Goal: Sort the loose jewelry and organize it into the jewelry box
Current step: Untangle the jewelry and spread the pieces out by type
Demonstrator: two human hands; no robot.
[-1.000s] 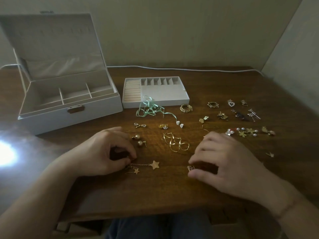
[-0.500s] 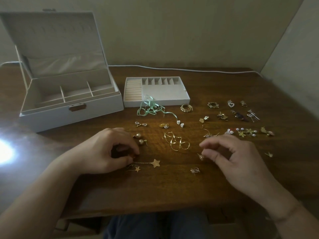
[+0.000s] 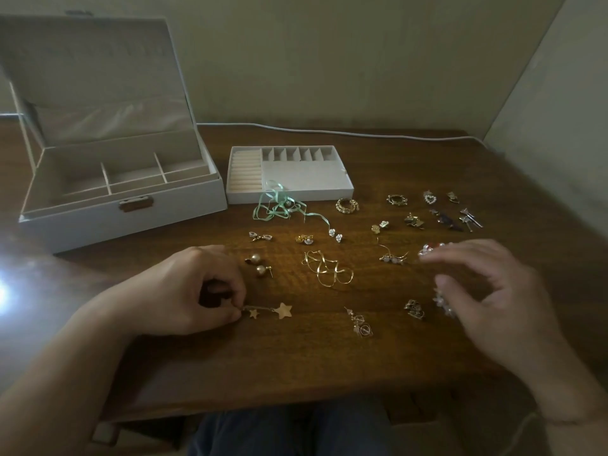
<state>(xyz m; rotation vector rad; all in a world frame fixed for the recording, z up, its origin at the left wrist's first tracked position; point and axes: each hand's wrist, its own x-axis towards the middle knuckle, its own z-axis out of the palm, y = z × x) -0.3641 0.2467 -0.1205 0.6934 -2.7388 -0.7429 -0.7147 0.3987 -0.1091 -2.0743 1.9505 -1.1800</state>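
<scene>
Your left hand [image 3: 184,291] pinches the star earring [image 3: 276,311] on the table [image 3: 296,363] — right hand [image 3: 487,297] blurred, fingers loosely spread, grip unclear.

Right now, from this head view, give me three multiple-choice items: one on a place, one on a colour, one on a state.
1. The removable tray sits:
A. inside the jewelry box
B. on the table, right of the jewelry box
C. on the person's lap

2. The ribbon in front of the tray is:
A. red
B. black
C. pale green

3. The jewelry box lid is:
A. open
B. closed
C. taken off

Answers:
1 B, it stands on the wood beside the box.
2 C, mint loops show.
3 A, the lid stands up behind the dividers.
</scene>
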